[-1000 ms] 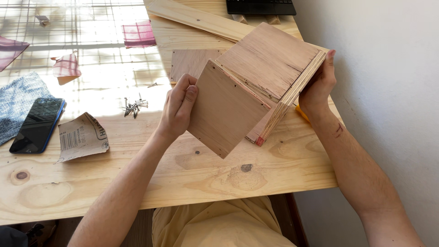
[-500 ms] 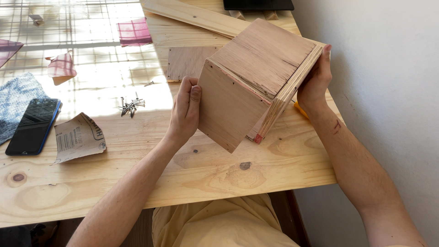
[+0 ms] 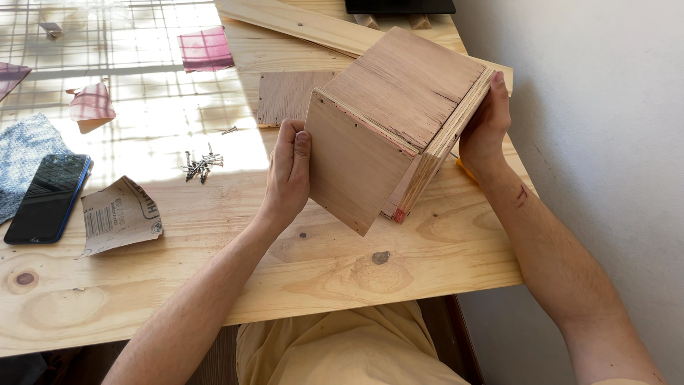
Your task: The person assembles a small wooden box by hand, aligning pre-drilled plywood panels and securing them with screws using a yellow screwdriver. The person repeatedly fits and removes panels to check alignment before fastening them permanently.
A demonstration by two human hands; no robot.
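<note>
plywood box held between two hands

plywood box [image 3: 388,125], tilted on one corner, sits between both hands above the pale pine table [image 3: 214,278]. the left hand [image 3: 288,175] is curled against the box's near-left face, fingers bent along its edge, thumb side toward the panel. the right hand [image 3: 486,121] clasps the far-right side, fingers wrapped behind the layered plywood edge, so both hands are closed on the box. its lowest corner points down toward the table, just in front of the hands; whether it touches the wood cannot be told.

open table lies in front of the hands, out to the near edge by the person's lap. right of the right hand the table ends close to a white wall [image 3: 605,107], leaving little room there. beyond the hands lie a flat plywood panel [image 3: 288,96] and a long wooden plank [image 3: 306,25].

left of the left hand, a small heap of screws [image 3: 199,165] lies near. further left rests a torn, curled sheet of sandpaper [image 3: 117,214], brown backing up with dark print, then a dark phone [image 3: 46,196] with a blue rim, just beside a blue-grey cloth [image 3: 21,153]. well beyond those lie reddish sandpaper pieces [image 3: 205,48].
</note>
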